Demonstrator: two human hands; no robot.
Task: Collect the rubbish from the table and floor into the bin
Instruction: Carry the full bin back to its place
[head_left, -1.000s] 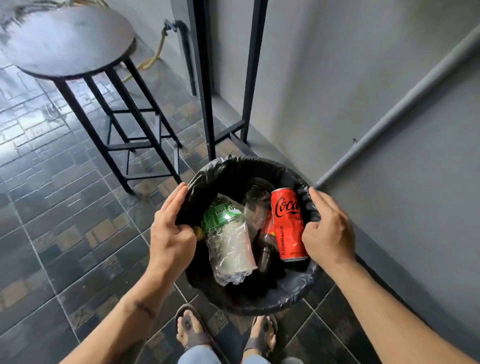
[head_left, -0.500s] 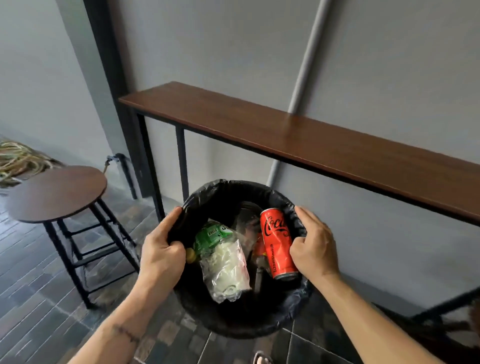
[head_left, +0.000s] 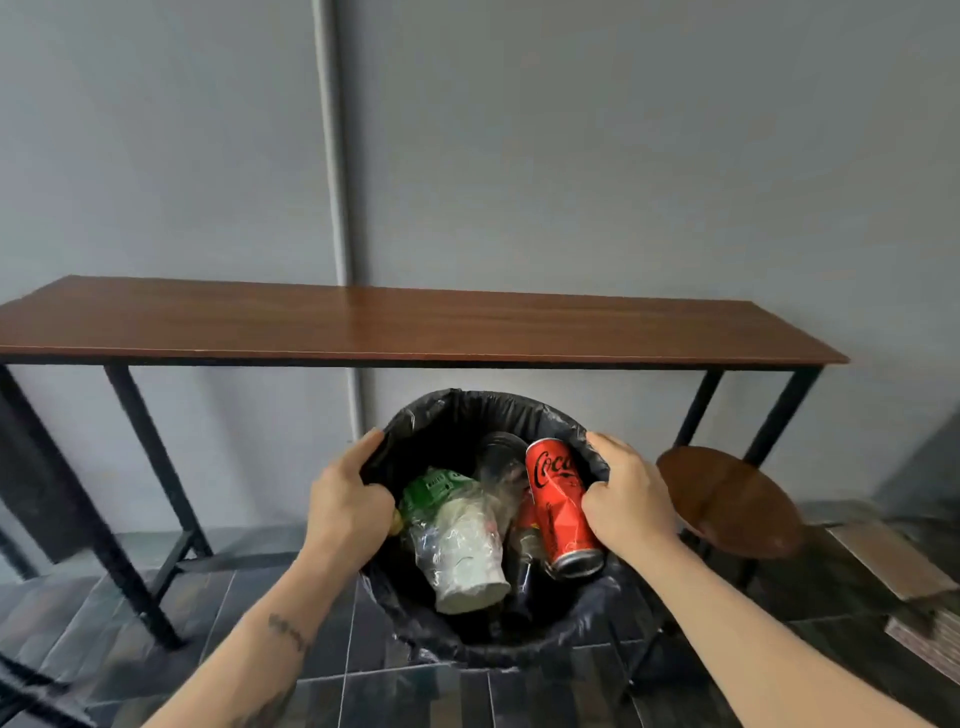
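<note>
A round bin (head_left: 467, 410) lined with a black bag is held up in front of me, just below the long brown table (head_left: 415, 322). My left hand (head_left: 345, 499) grips the bin's left rim and my right hand (head_left: 626, 499) grips its right rim, thumbs over the edge. Inside lie a red Coca-Cola can (head_left: 558, 506), a crushed clear bottle with a green label (head_left: 436, 491), a white paper cup (head_left: 467, 561) and a clear plastic cup (head_left: 498, 462). The table top shows nothing on it.
A round brown stool (head_left: 732, 504) stands close to the right of the bin. Black table legs (head_left: 137, 499) come down at the left and right. A grey pipe (head_left: 335, 156) runs up the grey wall. Stacked boards (head_left: 904, 571) lie at the far right on the dark tiled floor.
The view has swung right and up, from the floor and a stool at the left to the whole table front-on. Both hands keep their grip on the bin, which has come along.
</note>
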